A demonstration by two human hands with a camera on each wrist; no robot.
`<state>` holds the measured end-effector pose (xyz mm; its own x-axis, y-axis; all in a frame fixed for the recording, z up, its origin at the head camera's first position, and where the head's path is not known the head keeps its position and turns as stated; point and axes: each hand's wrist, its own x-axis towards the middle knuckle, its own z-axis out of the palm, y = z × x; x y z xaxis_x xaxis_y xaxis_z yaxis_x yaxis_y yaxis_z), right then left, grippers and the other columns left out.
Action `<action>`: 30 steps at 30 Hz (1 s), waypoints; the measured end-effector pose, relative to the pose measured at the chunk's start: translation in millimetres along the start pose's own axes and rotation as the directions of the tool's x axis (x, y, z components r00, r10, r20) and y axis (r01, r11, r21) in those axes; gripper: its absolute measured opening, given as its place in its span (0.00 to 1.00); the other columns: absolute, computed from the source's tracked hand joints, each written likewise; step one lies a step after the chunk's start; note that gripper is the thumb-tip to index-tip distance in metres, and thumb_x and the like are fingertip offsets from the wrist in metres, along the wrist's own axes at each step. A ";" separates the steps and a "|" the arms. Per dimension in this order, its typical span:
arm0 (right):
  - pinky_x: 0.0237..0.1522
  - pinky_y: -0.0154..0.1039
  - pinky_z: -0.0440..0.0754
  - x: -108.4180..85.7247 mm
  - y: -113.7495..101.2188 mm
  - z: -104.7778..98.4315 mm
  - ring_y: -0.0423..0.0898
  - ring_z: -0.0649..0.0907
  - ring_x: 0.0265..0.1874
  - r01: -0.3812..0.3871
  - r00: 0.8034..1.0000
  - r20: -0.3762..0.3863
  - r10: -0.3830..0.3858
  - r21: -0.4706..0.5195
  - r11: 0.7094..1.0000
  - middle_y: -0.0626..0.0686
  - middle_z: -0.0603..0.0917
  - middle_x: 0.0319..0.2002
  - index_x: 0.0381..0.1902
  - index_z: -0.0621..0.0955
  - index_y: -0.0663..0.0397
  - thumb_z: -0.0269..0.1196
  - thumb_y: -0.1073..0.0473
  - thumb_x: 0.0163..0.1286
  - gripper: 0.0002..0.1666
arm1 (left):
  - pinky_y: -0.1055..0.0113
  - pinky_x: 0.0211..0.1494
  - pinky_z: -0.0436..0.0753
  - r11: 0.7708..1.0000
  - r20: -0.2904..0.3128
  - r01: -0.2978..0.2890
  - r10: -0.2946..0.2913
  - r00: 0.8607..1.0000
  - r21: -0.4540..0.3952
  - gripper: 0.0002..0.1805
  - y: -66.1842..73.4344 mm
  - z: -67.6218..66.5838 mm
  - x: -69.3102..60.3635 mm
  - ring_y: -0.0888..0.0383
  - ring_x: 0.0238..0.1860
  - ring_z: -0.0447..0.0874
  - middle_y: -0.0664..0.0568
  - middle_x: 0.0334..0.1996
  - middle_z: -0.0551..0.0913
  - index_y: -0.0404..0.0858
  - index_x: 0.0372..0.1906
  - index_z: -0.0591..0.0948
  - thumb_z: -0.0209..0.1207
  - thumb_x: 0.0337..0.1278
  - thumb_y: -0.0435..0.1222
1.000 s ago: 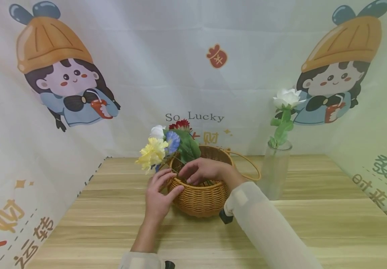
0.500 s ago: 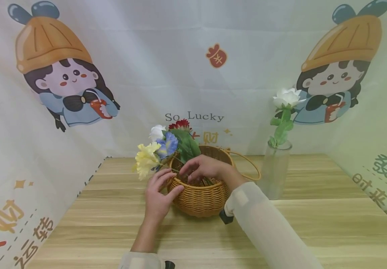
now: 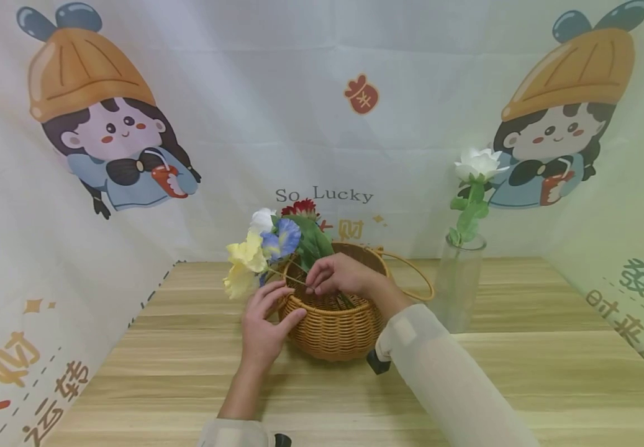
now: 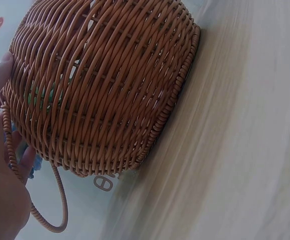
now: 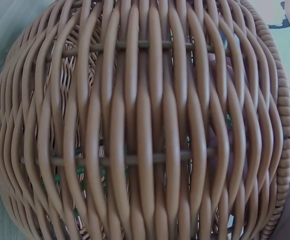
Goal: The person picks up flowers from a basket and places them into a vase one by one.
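Observation:
A round wicker basket (image 3: 333,332) stands on the table, filling much of both wrist views. My left hand (image 3: 264,326) grips its left rim, thumb in front; in the left wrist view the thumb lies against the weave. Over the basket opening, my right hand (image 3: 341,276) pinches the thin stem of a yellow flower (image 3: 245,251), whose head leans out past the left rim. Beside it are a blue flower (image 3: 282,239), a white flower (image 3: 263,219), a red flower (image 3: 301,210) and a large green leaf (image 3: 315,241). The right wrist view shows only weave, with green bits behind it.
Right of the basket, a clear vase (image 3: 461,298) holds one white rose (image 3: 479,164). The basket's looped handle (image 3: 419,273) hangs out toward the vase. Behind the wooden table (image 3: 159,360) hangs a printed cloth (image 3: 232,93).
My right hand has shifted slightly up and right, bringing its pinched stem into view. The yellow flower has dipped and turned. My left hand stays at the rim.

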<state>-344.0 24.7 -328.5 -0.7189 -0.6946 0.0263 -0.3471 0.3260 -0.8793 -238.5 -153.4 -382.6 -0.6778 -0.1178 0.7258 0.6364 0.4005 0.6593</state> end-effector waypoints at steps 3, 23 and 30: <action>0.43 0.54 0.82 -0.3 -0.8 0.3 0.60 0.84 0.44 -0.003 0.999 -0.032 0.004 0.036 0.999 0.58 0.87 0.38 0.45 0.81 0.68 0.61 0.75 0.65 0.10 | 0.48 0.51 0.81 1.000 0.005 0.008 -0.008 1.000 -0.018 0.19 -0.1 -0.2 0.1 0.37 0.56 0.73 0.32 0.52 0.78 0.26 0.43 0.84 0.74 0.41 0.26; 0.45 0.50 0.82 -9.6 -14.5 -6.5 0.50 0.84 0.36 0.050 0.977 -0.210 -0.029 0.096 0.994 0.55 0.86 0.37 0.46 0.83 0.64 0.64 0.67 0.67 0.11 | 0.47 0.55 0.78 0.994 0.031 0.094 -0.092 0.995 -0.061 0.18 0.6 -2.3 0.2 0.44 0.58 0.70 0.34 0.55 0.77 0.28 0.44 0.84 0.73 0.44 0.28; 0.49 0.46 0.82 -15.2 -13.8 -10.2 0.51 0.84 0.42 0.073 0.971 -0.238 -0.034 0.159 0.985 0.58 0.84 0.43 0.50 0.80 0.72 0.64 0.69 0.66 0.16 | 0.47 0.55 0.78 0.994 0.033 0.093 -0.091 0.995 -0.054 0.19 0.1 -2.1 -0.2 0.44 0.58 0.70 0.34 0.55 0.77 0.25 0.45 0.83 0.73 0.44 0.28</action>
<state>-334.4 37.3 -311.8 -0.8293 -0.5329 0.1681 -0.2986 0.1683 -0.9394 -237.5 -155.3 -382.3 -0.7446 -0.1236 0.6560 0.5897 0.3385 0.7332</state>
